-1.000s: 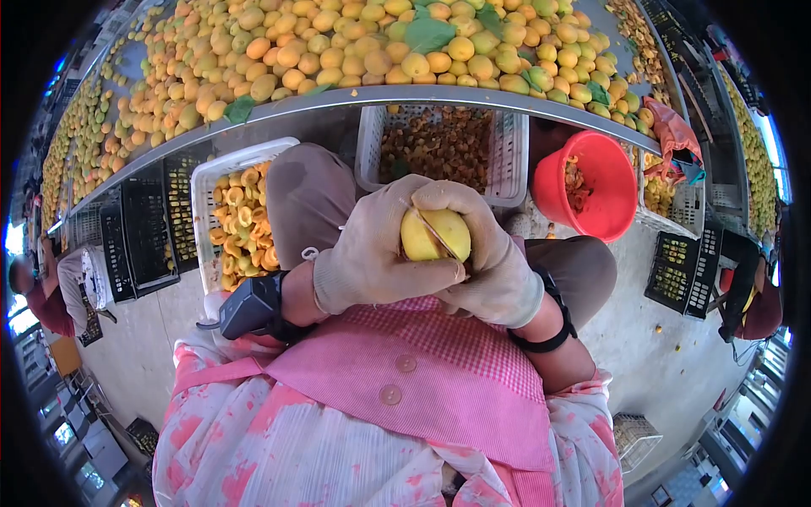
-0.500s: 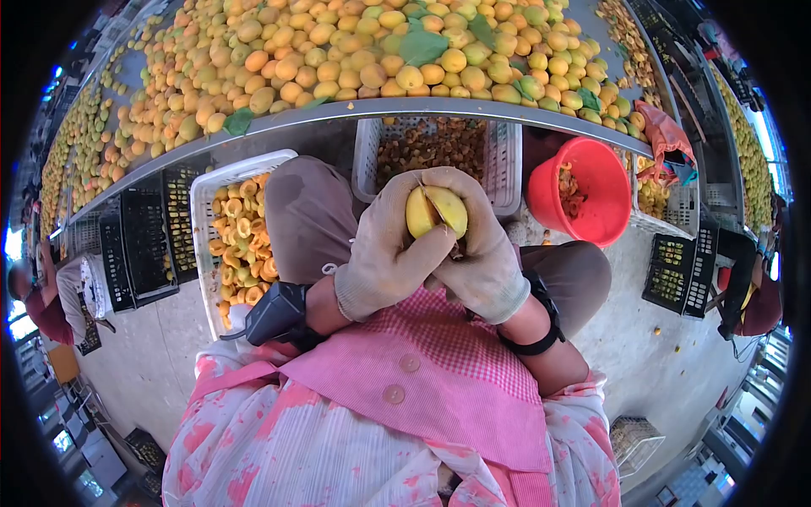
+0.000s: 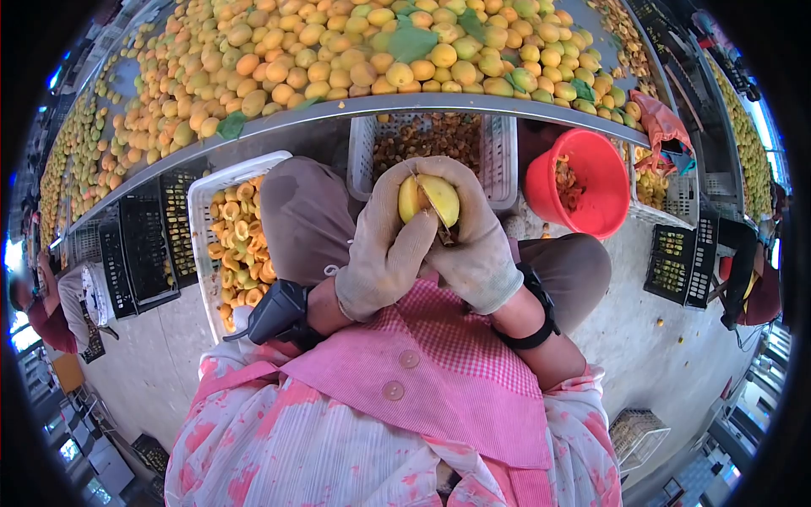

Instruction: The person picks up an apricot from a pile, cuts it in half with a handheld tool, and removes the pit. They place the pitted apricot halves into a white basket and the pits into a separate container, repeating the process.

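Note:
A yellow-green apricot (image 3: 441,199), split along its seam, sits between my two gloved hands above my lap. My left hand (image 3: 384,253) is closed around its left side, the thumb pressed near the cut. My right hand (image 3: 480,262) wraps the right half, fingers curled over the top. Below the fruit, a small dark, narrow piece shows between the hands; I cannot tell what it is. Both gloves are pale knit and stained.
Ahead, a metal-edged table (image 3: 397,103) bears a heap of whole apricots. A white crate (image 3: 203,228) of apricot halves stands at left. Under the table are a white crate (image 3: 505,169) of brown scraps and a red bucket (image 3: 604,190). People sit at both far sides.
The apricot has turned slightly in my hands, and its cut now slants with the right half showing more. The hands have shifted slightly up and left in view.

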Available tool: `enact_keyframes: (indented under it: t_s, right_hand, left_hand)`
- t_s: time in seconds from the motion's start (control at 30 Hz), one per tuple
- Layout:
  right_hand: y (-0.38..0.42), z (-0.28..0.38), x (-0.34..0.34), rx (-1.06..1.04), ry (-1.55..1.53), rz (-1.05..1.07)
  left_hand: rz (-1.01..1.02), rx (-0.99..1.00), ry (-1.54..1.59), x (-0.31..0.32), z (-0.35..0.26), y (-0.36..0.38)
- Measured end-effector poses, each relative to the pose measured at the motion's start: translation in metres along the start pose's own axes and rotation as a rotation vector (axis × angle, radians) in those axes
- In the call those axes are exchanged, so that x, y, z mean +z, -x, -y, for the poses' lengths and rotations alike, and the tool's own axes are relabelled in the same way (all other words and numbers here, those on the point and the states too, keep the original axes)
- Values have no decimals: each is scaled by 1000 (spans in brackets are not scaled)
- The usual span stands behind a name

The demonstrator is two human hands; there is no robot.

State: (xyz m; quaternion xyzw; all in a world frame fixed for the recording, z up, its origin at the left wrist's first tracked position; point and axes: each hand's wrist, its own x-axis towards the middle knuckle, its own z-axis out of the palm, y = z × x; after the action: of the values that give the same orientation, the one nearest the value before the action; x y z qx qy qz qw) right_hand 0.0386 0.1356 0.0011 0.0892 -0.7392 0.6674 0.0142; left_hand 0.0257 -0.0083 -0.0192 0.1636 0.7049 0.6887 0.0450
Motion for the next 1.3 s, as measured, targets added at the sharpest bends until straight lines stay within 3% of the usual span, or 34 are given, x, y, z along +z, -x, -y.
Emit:
enact_keyframes:
  t_s: [0.03, 0.1, 0.13, 0.2, 0.23, 0.27, 0.37, 0.4, 0.5, 0.53, 0.67, 0.77, 0.87, 0.93, 1.0, 1.13, 1.17, 1.23, 1.3]
  right_hand:
    - [1, 1, 0, 1, 0, 0]
    - [0, 8, 2, 271, -296, -60]
    - [-6, 13, -13, 456, -310, -210]
    - [-6, -16, -60, 458, -393, -347]
    - [-10, -12, -63, 455, -394, -340]
    - [-10, -3, -63, 432, -423, -294]
    - [-10, 16, -56, 417, -463, -140]
    - [-11, 21, -53, 437, -477, -33]
    - [-10, 26, -41, 481, -467, 107]
    - [-10, 21, -36, 445, -445, 154]
    - [-13, 30, -24, 587, -497, 308]
    - [-11, 19, -5, 490, -511, 349]
    - [-18, 37, 9, 565, -425, 370]
    - [-20, 38, 17, 485, -352, 255]
    - [-20, 31, 22, 427, -403, 151]
    - [-8, 19, 30, 475, -416, 100]
    - [-4, 14, 31, 503, -391, 147]
    - [4, 8, 30, 609, -389, 209]
    - [8, 0, 28, 642, -417, 242]
  left_hand:
    - [0, -1, 0, 0, 0, 1]
    - [-62, 216, -300, 0, -3, 1]
    - [-62, 215, -300, -7, -8, 0]
    - [-130, 424, -621, -24, -23, -5]
    - [-128, 307, -337, -24, -23, -7]
    - [-133, 297, -344, -24, -22, -6]
    - [-77, -383, 575, -17, -19, -17]
    - [-78, -375, 578, -14, -20, -20]
    - [178, -360, 364, -16, -20, -21]
    - [184, -432, 658, -15, -26, -20]
    - [213, -518, 525, -35, -30, -17]
    - [92, -456, 434, -50, -26, -2]
    - [-50, -381, 416, -74, -1, 18]
    - [-219, -286, 164, -113, 3, 36]
    - [-400, -464, 232, -156, 0, 55]
    - [-757, -479, -131, -236, 51, 118]
    - [-771, -486, -128, -250, 63, 136]
    - [-874, -730, -327, -273, 88, 166]
    - [-852, -781, -386, -291, 131, 201]
